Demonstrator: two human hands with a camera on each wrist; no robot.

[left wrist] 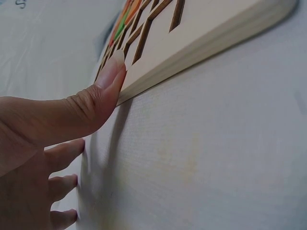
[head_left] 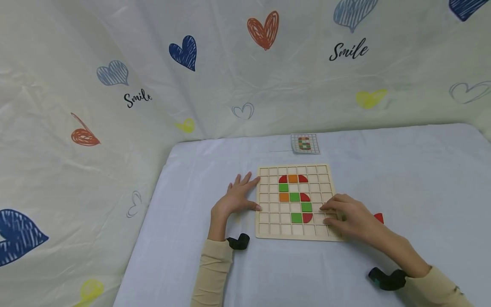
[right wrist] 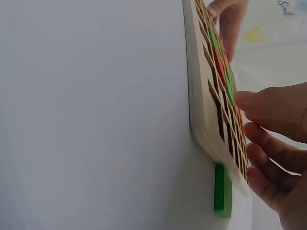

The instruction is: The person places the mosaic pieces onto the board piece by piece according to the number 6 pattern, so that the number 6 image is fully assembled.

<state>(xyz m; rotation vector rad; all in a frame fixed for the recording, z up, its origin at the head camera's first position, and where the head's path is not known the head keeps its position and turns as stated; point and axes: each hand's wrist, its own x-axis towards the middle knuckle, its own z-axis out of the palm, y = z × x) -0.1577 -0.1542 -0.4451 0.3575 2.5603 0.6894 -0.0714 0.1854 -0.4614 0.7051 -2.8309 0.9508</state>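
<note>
A light wooden grid board [head_left: 274, 207] lies on the white cloth. Red, orange and green tiles sit in its cells, among them an orange tile [head_left: 293, 178], a green square [head_left: 306, 207] and a red rounded tile [head_left: 307, 218]. My left hand [head_left: 235, 197] is spread at the board's left edge, its thumb [left wrist: 108, 79] resting on the rim. Over the right part of the board hovers my right hand [head_left: 350, 215], thumb and fingers bent loosely with a gap between them and nothing visible in it. In the right wrist view, its fingertips come close to the grid.
A green block [right wrist: 222, 194] lies beside the board in the right wrist view. A red piece [head_left: 379, 217] peeks out beyond my right wrist. Behind the board, a small card [head_left: 305, 144] shows a coloured pattern on a grid. A printed curtain [head_left: 215, 94] hangs at the back.
</note>
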